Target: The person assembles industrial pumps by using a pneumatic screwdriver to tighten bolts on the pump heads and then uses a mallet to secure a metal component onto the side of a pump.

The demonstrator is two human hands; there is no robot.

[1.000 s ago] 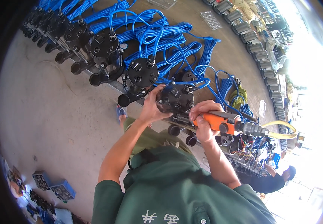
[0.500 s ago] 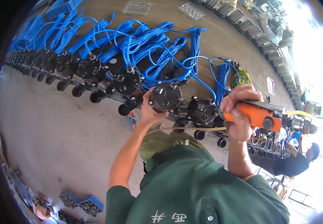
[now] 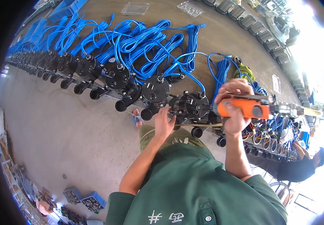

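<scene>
"While the right hand [image 3: 234, 122] is clamped around the orange power tool [image 3: 246, 109], how does the left hand [image 3: 164, 124] stand?"

"Its fingertips meet the black cylindrical unit [image 3: 197, 102] just to its right, presumably steadying it; whether they grip cannot be told."

"And the blue cables [image 3: 192, 45]?"

"Beyond both hands, seemingly laid there out of their way."

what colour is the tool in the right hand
The tool in the right hand has an orange body, seen in the head view.
</scene>
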